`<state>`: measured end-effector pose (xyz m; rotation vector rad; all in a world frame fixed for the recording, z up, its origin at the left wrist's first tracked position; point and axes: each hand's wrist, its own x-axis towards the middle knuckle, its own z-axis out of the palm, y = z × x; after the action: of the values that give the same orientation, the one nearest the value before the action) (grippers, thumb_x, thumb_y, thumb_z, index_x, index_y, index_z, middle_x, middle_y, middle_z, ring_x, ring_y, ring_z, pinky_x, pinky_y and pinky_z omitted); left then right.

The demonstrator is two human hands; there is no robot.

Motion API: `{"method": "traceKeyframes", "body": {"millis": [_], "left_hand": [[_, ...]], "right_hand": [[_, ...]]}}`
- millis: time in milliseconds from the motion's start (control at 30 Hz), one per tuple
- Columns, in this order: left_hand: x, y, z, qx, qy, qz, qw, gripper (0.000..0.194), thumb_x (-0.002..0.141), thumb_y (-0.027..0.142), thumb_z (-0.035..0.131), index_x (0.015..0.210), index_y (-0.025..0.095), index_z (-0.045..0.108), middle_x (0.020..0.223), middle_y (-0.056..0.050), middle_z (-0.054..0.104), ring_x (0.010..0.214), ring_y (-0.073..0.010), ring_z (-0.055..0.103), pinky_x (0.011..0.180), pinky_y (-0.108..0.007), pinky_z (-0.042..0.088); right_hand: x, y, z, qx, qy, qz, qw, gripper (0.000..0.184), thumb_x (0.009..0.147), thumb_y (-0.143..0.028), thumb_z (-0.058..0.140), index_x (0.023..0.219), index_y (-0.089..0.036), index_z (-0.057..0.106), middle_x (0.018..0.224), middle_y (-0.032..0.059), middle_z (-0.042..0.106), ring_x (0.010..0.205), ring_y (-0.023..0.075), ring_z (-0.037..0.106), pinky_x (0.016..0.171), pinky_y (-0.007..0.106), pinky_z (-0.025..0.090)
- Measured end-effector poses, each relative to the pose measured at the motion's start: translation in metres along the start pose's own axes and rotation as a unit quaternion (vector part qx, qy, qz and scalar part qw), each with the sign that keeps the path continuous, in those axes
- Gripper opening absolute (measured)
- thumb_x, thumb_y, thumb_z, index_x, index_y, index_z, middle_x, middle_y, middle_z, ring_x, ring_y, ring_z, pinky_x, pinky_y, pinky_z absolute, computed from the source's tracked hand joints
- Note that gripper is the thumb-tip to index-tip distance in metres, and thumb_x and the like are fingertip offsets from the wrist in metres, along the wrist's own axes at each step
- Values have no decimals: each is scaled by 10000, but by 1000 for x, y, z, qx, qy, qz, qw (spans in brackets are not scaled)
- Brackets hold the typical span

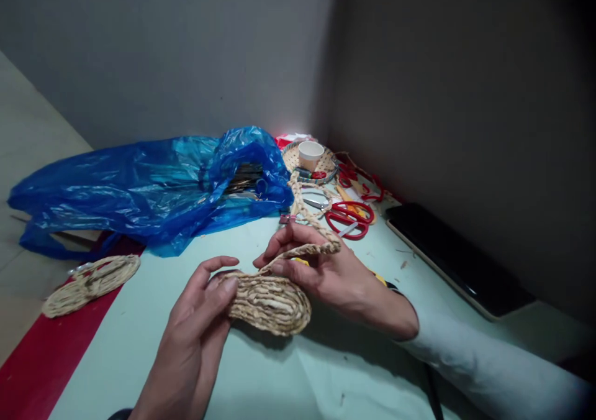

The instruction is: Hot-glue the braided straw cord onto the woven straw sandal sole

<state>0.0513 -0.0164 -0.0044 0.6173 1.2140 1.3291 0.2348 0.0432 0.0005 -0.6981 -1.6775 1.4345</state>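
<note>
My left hand (pixel 200 314) grips the left end of a flat oval coil of braided straw cord (pixel 274 305), thumb on top. The coil is held just above the pale green table cover (pixel 261 383). On its far side, my right hand (pixel 326 271) pinches the free length of braided cord (pixel 305 250) between thumb and fingers. From there the cord loops over the back of that hand and runs away toward the scissors. Red-handled scissors (pixel 351 218) lie just beyond my right hand.
A blue plastic bag (pixel 153 178) holding dark strips lies at the back left. A tied straw bundle (pixel 93 283) rests on a red strip at left. Behind stand a woven tray (pixel 328 165) and a white cup (pixel 310 154). At right, a black tablet-like slab (pixel 456 258) lies along the wall.
</note>
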Motion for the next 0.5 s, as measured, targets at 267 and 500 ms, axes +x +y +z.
{"method": "traceKeyframes", "body": {"millis": [267, 500], "left_hand": [[-10, 3, 6, 96, -2, 61, 993, 349, 640, 359, 889, 942, 253, 750, 953, -61, 759, 866, -266, 723, 734, -295, 583], [-8, 2, -1, 172, 40, 141, 974, 225, 609, 393, 899, 767, 265, 802, 855, -54, 730, 761, -239, 677, 669, -265, 556]], "right_hand": [[0, -10, -4, 88, -27, 14, 996, 100, 924, -249, 675, 973, -186, 615, 1018, 52, 690, 972, 175, 691, 856, 321, 565], [0, -28, -8, 126, -31, 62, 990, 200, 901, -259, 726, 991, -204, 557, 987, 54, 735, 923, 164, 700, 844, 308, 541]]}}
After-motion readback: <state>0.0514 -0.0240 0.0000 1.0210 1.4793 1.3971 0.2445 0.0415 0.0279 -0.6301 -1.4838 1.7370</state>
